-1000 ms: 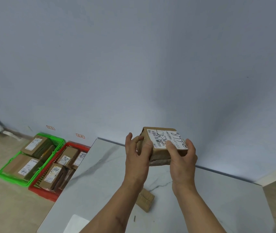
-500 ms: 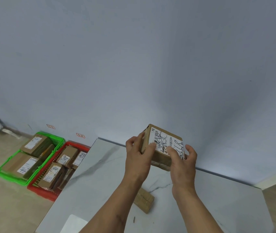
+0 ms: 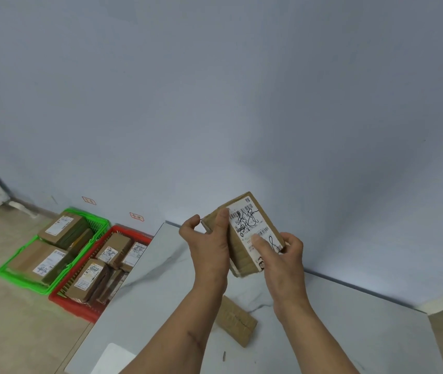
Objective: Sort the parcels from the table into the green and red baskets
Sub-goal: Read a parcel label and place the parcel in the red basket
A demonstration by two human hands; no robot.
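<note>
Both hands hold one cardboard parcel (image 3: 244,255) with a white scribbled label in the air above the marble table (image 3: 161,287). My left hand (image 3: 209,247) grips its left side, thumb on the top face. My right hand (image 3: 282,255) grips its right lower end, thumb pressed on the label. The parcel is tilted steeply, label facing me. A second brown parcel (image 3: 238,323) lies flat on the table below my wrists. On the floor to the left stand the green basket (image 3: 26,276) and the red basket (image 3: 80,310), each with several parcels in it.
A pale blue wall runs behind the table and baskets, with two small red tags (image 3: 136,216) stuck low on it. A small dark screw-like bit (image 3: 224,356) lies near the table's front. Beige floor tiles surround the baskets.
The parcel has been turned in my hands from lying nearly flat to standing steeply on end, label toward me. My hands shifted their grip with it.
</note>
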